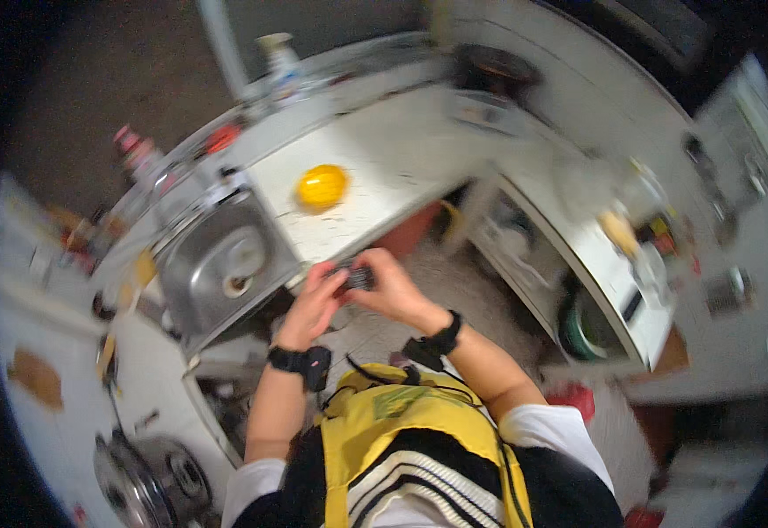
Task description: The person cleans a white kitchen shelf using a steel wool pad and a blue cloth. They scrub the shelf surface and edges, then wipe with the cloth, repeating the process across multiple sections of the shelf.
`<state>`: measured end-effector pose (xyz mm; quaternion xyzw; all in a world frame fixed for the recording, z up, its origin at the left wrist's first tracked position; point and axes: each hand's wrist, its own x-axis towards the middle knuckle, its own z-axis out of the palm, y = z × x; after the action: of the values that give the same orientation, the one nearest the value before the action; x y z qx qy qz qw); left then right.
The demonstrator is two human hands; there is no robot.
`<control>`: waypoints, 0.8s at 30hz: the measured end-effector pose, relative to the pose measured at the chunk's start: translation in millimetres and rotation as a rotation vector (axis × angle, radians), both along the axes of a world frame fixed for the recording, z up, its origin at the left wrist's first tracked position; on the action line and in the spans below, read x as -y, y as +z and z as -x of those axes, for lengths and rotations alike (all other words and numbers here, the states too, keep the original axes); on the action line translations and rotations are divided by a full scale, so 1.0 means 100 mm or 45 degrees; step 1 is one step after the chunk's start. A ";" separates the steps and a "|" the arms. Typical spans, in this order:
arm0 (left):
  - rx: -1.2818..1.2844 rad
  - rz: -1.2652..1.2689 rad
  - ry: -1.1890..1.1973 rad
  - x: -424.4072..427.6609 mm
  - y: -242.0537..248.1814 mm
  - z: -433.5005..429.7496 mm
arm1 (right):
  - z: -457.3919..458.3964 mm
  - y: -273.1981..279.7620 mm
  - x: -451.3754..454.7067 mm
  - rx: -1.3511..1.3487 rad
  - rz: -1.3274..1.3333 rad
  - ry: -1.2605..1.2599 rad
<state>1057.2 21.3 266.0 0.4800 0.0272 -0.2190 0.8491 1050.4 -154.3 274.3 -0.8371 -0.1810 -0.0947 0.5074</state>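
Both my hands are together in front of my body, over the floor gap by the counter's front edge. A small dark object, blurred, is gripped between them; its kind cannot be made out. My right hand holds it from the right side, thumb and fingers around it. My left hand closes on its left side with the fingertips. Beyond them, a round, glossy yellow thing rests on the white countertop. To the left of my hands lies the stainless steel sink.
A spray bottle and a pink-capped bottle stand on the back ledge. At lower left is a gas stove. An open-fronted cabinet on the right holds a green basin. A dark round pan sits at the back.
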 end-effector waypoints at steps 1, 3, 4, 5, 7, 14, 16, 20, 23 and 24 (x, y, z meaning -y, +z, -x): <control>-0.014 0.014 0.051 -0.04 -0.01 -0.09 | -0.14 -0.01 -0.04 -0.035 -0.017 0.036; -0.099 0.009 0.083 -0.16 0.01 -0.19 | -0.35 -0.01 -0.10 -0.053 -0.060 0.102; -0.100 0.004 0.174 -0.24 -0.01 -0.25 | -0.51 -0.04 -0.22 -0.341 -0.160 0.110; -0.100 0.021 0.247 -0.31 -0.03 -0.29 | -0.61 -0.04 -0.24 -0.192 -0.104 0.151; -0.260 -0.011 0.405 -0.57 -0.13 -0.38 | -0.78 -0.08 -0.40 -0.353 -0.154 0.185; -0.848 0.163 1.020 -1.98 -1.15 -1.10 | -1.24 -0.32 -1.07 -0.659 -0.241 0.338; -1.063 0.026 0.869 -2.47 -1.57 -1.38 | -1.34 -0.38 -1.27 -0.696 -0.251 0.294; -0.824 -0.460 0.648 -3.00 -2.96 -1.67 | -1.51 -0.49 -1.64 -0.729 -0.248 0.236; 0.021 -1.725 -0.259 -3.19 -4.11 -1.93 | -1.57 -0.57 -1.78 -0.773 -0.216 0.160; -0.181 -1.486 -0.165 -3.17 -4.37 -1.97 | -1.57 -0.59 -1.80 -0.788 -0.203 0.124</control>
<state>1254.6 338.1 -170.7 0.8525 0.1706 -0.2508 0.4256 1207.3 25.3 215.8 -0.7742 -0.0499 0.1750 0.6062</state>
